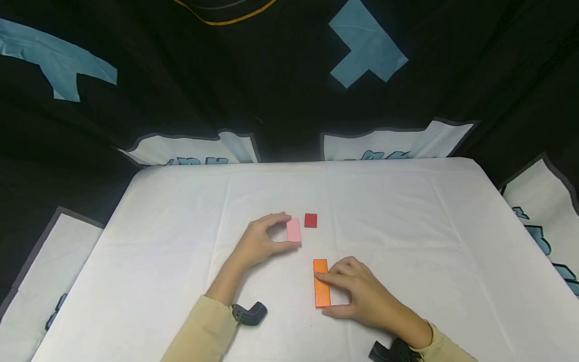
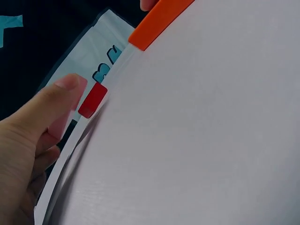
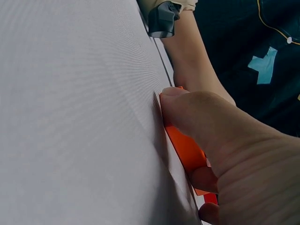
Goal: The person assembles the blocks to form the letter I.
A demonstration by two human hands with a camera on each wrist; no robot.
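Note:
Between thumb and fingertips, my left hand [image 1: 261, 240] pinches a pink block [image 1: 293, 230], close to the left of a small red block [image 1: 310, 220] on the white cloth. Nearer the front, my right hand [image 1: 359, 289] grips a long orange block [image 1: 321, 283], thumb at its near end and a finger over its upper part. The left wrist view shows the pink block [image 2: 61, 119] partly behind the thumb, the red block [image 2: 93, 100] just past it. Seen from the right wrist, the orange block [image 3: 185, 147] lies partly hidden under the thumb and fingers.
A white cloth [image 1: 407, 211] covers the table, with faint fold lines. Black drapery [image 1: 226, 80] with blue patches [image 1: 368, 42] hangs behind and beside it. Dark wrist devices [image 1: 250, 313] sit at both tan sleeves.

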